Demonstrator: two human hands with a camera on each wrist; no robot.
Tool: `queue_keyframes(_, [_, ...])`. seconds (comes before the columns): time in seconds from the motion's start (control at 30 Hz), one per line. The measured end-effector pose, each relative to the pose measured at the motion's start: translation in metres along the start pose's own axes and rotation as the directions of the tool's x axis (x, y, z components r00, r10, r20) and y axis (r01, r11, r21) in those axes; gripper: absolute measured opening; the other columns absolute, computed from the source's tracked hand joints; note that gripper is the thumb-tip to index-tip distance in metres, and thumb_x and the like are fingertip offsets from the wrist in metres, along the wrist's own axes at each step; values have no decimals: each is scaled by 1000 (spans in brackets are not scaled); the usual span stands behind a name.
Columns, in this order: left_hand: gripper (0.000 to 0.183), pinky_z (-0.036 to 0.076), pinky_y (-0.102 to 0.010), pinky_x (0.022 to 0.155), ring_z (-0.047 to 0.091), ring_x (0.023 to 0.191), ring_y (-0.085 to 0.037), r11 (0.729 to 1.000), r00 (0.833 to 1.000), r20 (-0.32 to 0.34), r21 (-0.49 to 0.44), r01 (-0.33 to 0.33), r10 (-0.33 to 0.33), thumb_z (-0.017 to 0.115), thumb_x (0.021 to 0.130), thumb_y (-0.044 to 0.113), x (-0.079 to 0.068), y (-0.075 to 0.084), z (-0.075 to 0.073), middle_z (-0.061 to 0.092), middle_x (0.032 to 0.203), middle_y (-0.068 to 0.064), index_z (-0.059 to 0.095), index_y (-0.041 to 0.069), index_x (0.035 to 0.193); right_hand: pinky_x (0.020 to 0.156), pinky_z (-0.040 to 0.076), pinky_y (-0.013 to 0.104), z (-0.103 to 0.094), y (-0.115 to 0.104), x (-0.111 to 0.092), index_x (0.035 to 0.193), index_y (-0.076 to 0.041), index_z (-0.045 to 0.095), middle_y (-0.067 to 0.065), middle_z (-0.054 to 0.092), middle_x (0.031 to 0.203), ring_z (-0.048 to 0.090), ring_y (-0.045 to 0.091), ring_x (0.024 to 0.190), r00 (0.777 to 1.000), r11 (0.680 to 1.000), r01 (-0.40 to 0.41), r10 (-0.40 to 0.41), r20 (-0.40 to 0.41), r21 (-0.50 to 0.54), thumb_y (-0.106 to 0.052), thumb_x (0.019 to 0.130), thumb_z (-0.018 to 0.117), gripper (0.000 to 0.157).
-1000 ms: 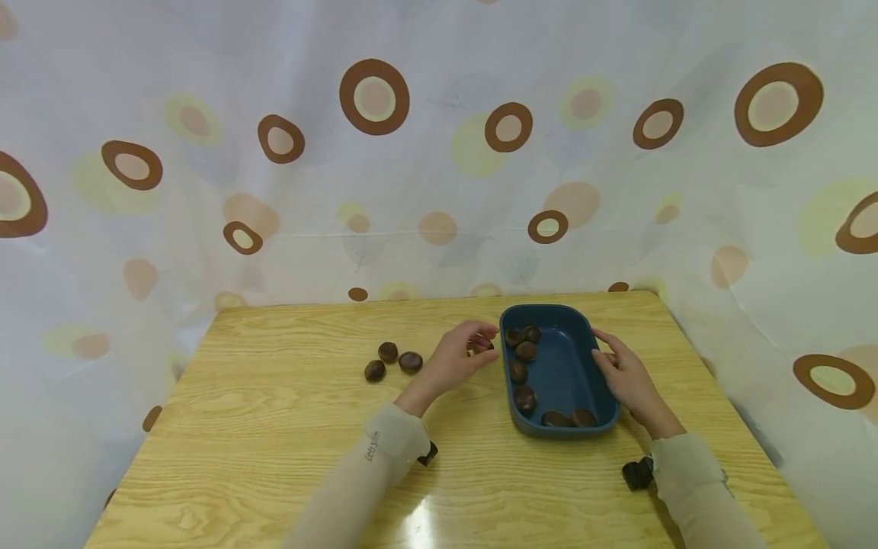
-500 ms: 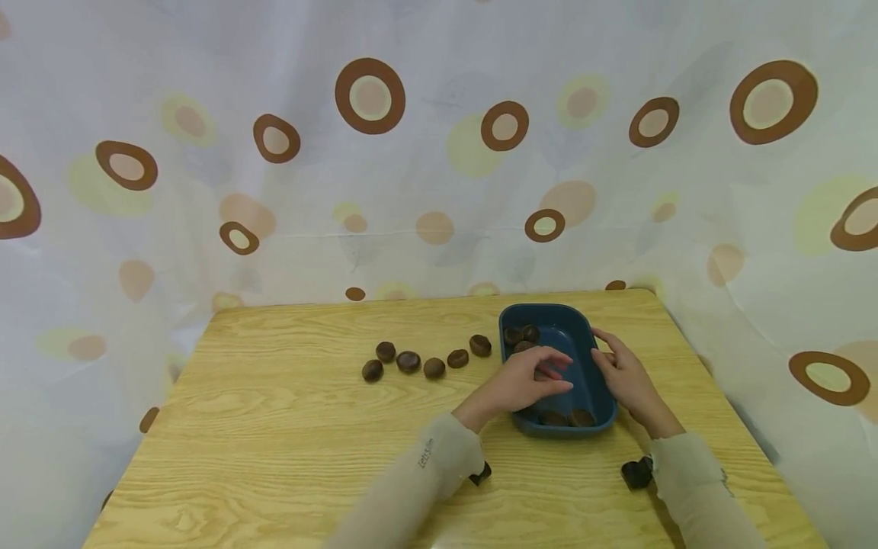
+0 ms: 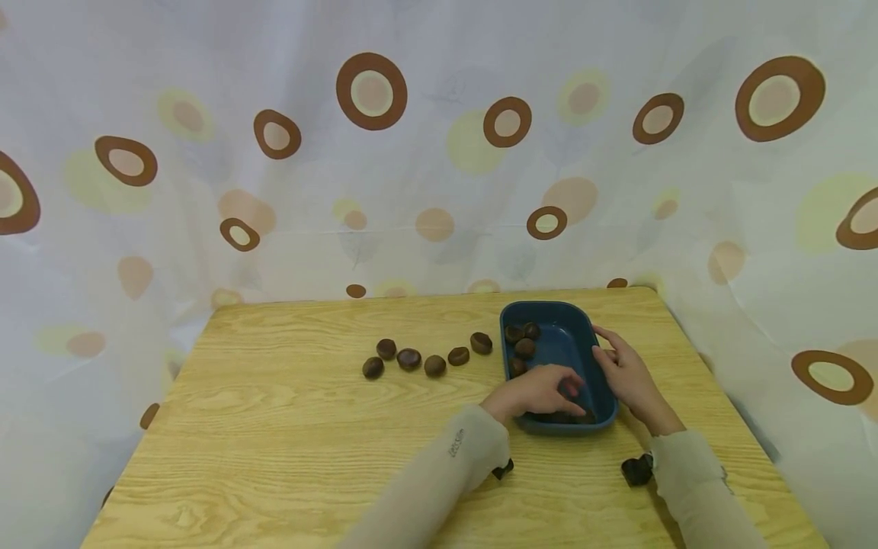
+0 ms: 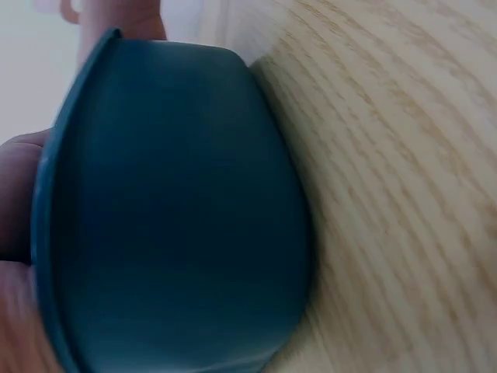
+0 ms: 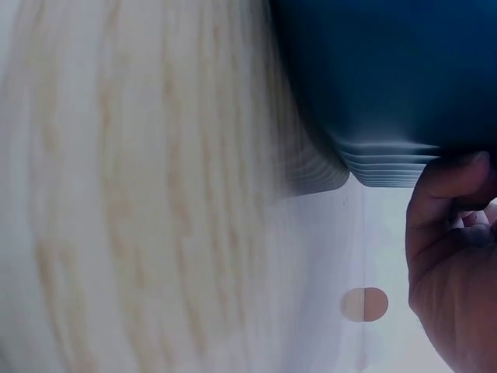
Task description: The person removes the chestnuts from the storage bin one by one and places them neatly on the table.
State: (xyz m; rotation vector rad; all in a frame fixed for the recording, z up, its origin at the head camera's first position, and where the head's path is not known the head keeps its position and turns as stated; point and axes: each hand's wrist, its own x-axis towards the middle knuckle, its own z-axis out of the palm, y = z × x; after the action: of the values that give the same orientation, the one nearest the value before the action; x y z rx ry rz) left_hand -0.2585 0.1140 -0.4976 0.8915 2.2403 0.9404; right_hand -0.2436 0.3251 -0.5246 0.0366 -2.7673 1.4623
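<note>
A dark blue rectangular container stands at the right of the table with several brown chestnuts along its left and near sides. My left hand reaches over the left wall into its near half. Fingers and thumb are bent with a gap between them, and no nut shows there. The left wrist view shows the container's outer wall beside part of that hand. My right hand grips the right rim; in the right wrist view its fingers lie against the wall.
On the wooden table, several chestnuts lie in a loose curved row left of the container. A patterned curtain hangs behind the table and at both sides. Black wrist devices hang under the sleeves.
My left hand has moved right from beside the chestnuts on the table, over the container's left wall, and down into it. My right hand keeps its place on the rim.
</note>
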Motion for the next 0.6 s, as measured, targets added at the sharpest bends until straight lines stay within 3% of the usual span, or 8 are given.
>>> queue_keyframes(0.13, [42, 53, -18, 89, 67, 107, -7, 1000, 999, 47, 14, 16, -17, 78, 95, 25, 2, 1, 3, 73, 116, 3, 67, 13, 134, 78, 56, 22, 1, 0, 0, 165, -9, 27, 33, 64, 133, 68, 29, 112, 1000, 1000, -12, 12, 5, 5, -31, 115, 38, 56])
queue_keyframes(0.37, [35, 53, -18, 89, 66, 108, -6, 999, 997, 65, 15, 49, -50, 79, 94, 19, 5, 1, 7, 74, 113, 5, 72, 16, 128, 74, 55, 24, -1, 0, -1, 165, -10, 27, 34, 64, 131, 68, 14, 98, 1000, 1000, -11, 11, 6, 11, -32, 114, 38, 56])
queue_keyframes(0.6, [28, 52, -15, 85, 66, 99, -1, 997, 997, 80, 80, -2, -4, 78, 95, 22, 9, -3, 9, 74, 111, 9, 76, 20, 123, 75, 56, 25, -1, 0, -1, 165, -10, 28, 34, 65, 129, 70, 20, 103, 1000, 1000, -9, 9, -3, 15, -31, 114, 39, 56])
